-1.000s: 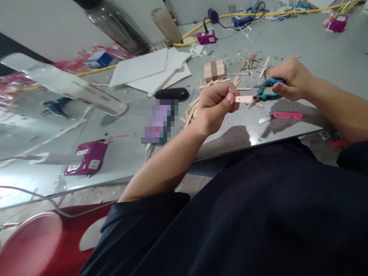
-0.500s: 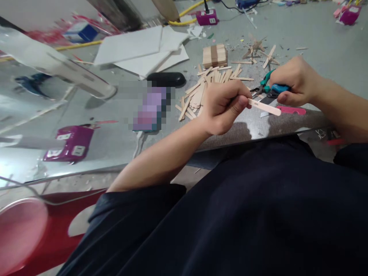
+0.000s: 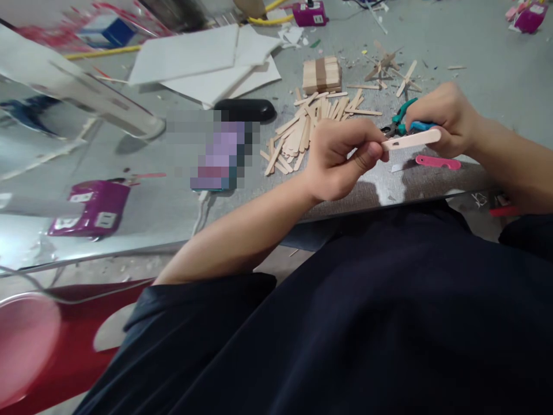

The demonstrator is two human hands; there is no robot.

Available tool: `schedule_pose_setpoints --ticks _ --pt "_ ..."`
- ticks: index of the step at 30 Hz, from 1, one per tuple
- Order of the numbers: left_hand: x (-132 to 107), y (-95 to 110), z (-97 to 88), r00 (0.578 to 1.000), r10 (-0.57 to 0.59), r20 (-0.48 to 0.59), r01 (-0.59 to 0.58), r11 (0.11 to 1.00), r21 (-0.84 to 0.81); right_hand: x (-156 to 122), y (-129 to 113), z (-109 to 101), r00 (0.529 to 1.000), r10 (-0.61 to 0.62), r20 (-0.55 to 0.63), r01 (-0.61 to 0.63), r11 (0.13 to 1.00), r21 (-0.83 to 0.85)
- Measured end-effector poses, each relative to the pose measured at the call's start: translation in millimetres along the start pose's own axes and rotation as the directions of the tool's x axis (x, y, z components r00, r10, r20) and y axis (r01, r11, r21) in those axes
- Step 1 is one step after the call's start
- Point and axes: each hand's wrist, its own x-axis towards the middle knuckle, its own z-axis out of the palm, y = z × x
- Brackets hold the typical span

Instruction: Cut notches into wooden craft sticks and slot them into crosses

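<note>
My left hand [image 3: 345,158] is closed, pinching one end of a pale wooden craft stick [image 3: 417,138]. A small dark slot shows in the stick near my fingertips. My right hand [image 3: 447,118] is closed around a blue-handled knife [image 3: 421,125]; the stick's far end crosses in front of this hand and hides the blade. Teal-handled pliers [image 3: 401,118] lie just beside my right fingers, partly covered by them. Below the stick, a pink cutter [image 3: 438,162] rests on the table. Behind my left hand spreads a loose heap of craft sticks [image 3: 298,135].
A banded bundle of sticks [image 3: 322,75] stands beyond the heap, with crossed stick pieces [image 3: 382,63] to its right. Leftward are a black case [image 3: 246,109], a phone [image 3: 218,155] on a cable, white boards [image 3: 190,55], a white lamp-like arm [image 3: 108,104] and a purple socket block [image 3: 93,207].
The craft stick has swung upward at its free end, from pointing down right to slightly up right. My left hand has shifted slightly right. The knife blade, visible before, is now hidden.
</note>
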Motion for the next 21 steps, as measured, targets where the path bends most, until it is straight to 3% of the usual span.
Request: schedule_pose_setpoints --ticks 3,7,12,21 --pt "0.5 6.3 2.2 0.994 -0.108 0.025 0.110 0.989 -0.098 2.5 -4.7 3.9 0.992 0.005 -0.125 0.000 0.999 0.036" --pt "3.2 14.2 3.6 0.981 -0.191 0.026 0.193 0.961 -0.197 5.7 -9.9 12.2 0.991 0.041 -0.128 -0.014 0.978 0.208" --pt "7.5 20.5 -1.7 0.966 -0.250 0.061 0.256 0.957 -0.135 7.7 -9.9 21.0 0.993 0.007 -0.118 0.032 0.946 0.324" --pt "16.1 32.0 -11.4 0.941 -0.298 0.159 0.309 0.950 -0.048 5.3 -9.6 25.3 0.991 0.134 -0.010 -0.123 0.935 0.334"
